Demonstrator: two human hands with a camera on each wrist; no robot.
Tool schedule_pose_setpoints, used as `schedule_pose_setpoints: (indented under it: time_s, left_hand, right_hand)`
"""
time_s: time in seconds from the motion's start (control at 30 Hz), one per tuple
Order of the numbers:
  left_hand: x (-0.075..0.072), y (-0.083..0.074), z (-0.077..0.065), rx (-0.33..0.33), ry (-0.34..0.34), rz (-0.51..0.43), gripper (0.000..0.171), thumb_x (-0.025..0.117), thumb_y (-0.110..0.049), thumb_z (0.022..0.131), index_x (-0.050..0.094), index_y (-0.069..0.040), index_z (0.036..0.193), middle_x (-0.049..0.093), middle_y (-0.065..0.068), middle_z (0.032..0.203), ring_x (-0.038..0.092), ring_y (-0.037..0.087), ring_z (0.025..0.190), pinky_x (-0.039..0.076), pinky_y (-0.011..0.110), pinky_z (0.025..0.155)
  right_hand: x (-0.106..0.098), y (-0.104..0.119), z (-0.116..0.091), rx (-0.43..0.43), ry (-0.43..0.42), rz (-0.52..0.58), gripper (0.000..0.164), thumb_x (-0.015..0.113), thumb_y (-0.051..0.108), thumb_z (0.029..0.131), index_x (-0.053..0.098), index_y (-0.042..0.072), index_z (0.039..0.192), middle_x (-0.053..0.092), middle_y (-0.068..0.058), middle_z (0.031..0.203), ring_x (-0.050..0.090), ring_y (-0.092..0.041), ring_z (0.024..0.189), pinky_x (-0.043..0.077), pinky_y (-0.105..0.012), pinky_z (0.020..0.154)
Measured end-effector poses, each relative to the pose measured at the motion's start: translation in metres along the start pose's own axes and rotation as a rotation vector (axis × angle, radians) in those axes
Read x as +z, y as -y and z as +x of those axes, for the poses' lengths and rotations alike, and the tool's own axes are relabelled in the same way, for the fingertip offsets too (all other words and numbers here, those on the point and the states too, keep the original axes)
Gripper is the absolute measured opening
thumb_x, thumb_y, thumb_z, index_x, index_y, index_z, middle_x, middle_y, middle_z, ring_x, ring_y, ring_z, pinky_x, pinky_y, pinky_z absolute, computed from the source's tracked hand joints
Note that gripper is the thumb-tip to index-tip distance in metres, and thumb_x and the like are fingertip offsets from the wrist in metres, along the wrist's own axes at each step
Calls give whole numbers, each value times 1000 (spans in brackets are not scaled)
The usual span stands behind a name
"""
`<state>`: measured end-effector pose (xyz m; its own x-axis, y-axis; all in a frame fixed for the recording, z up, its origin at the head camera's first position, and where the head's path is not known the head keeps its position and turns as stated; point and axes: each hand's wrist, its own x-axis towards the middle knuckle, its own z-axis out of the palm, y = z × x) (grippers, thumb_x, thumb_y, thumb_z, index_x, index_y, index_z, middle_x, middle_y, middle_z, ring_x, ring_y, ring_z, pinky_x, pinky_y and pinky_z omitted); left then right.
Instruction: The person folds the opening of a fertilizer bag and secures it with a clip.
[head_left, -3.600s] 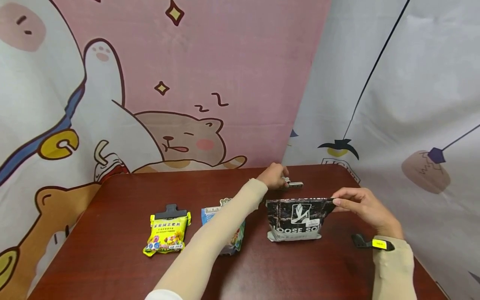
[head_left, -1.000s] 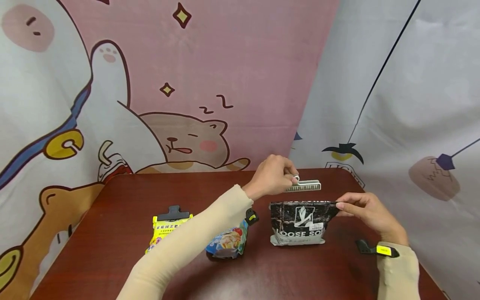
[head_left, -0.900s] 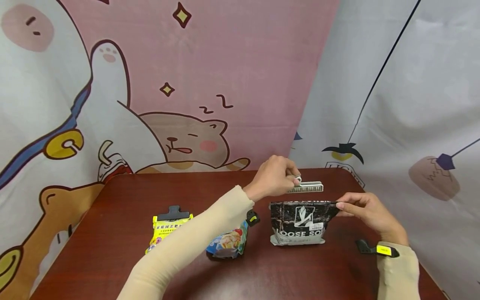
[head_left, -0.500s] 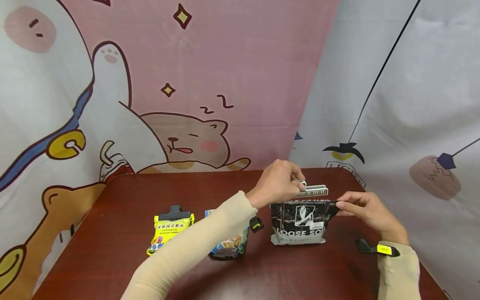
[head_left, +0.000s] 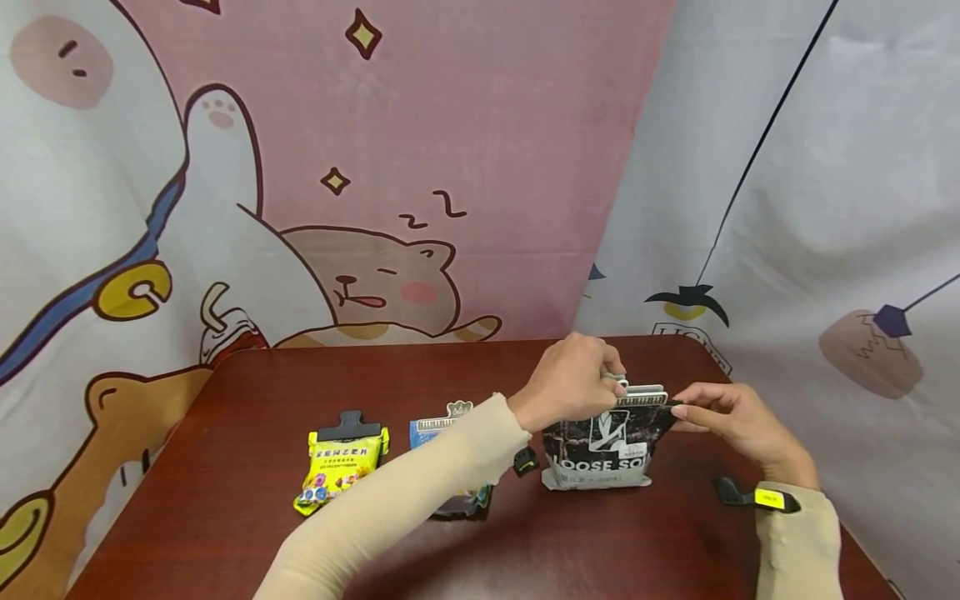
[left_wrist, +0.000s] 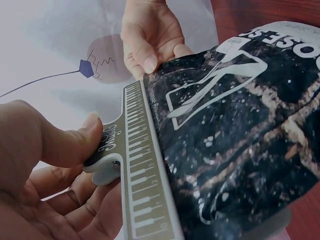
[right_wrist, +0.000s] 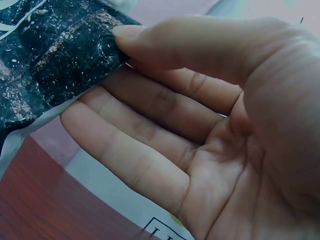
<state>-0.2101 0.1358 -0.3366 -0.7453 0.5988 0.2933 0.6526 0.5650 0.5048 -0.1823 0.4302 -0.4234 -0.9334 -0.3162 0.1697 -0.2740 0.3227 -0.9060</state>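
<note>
My left hand [head_left: 576, 379] pinches the handles of a bag clip [left_wrist: 145, 165] printed with piano keys. Its long bar lies along the top edge of a black and white soil bag [head_left: 592, 454], which stands upright on the table. Whether the bar grips the film or only meets it I cannot tell. At the bag's top right corner my right hand [head_left: 738, 429] pinches the film between thumb [right_wrist: 150, 42] and fingers; the other fingers spread beneath, seen in the right wrist view. In the head view my left hand hides part of the clip.
On the dark red table [head_left: 247, 467], a yellow packet [head_left: 341, 467] with a black clip [head_left: 349, 426] lies at left. Beside it a blue bag [head_left: 423, 435] with another piano-key clip [head_left: 438, 423] is partly behind my left forearm. A printed cloth [head_left: 480, 167] hangs behind.
My left hand picked the clip up from the back of the table and brought it forward and down to the bag's top edge. My right hand keeps its hold on the bag's corner.
</note>
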Motion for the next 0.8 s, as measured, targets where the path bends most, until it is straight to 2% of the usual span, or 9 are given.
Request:
schedule_pose_setpoints:
  time_s: [0.27,0.57,0.8]
  left_hand:
    - [8,-6,3,14,11,30,21,68,-8,87,81,-20,99,77,-16,89,61,-10,67,44,12,54]
    - [16,-7,5,19,17,45,14,71,-13,88,80,-21,97,76,-14,96,59,-9,69,44,11,57]
    - [18,-6,4,31,25,62,14,73,-14,87,80,-21,96,75,-12,98,61,-7,74,45,11,60]
  right_hand:
    - [0,0,0,15,-23,-26,10,65,-3,97,70,-9,103,76,5,90,79,-23,82,64,-33,73]
    - [-1,-1,1,26,-10,-7,10,65,-2,97,70,-10,101,76,5,91,79,-24,82,64,-33,75]
    - [-2,-2,1,33,17,84,7,64,-6,96,70,-7,101,79,1,92,79,-25,85,64,-32,77]
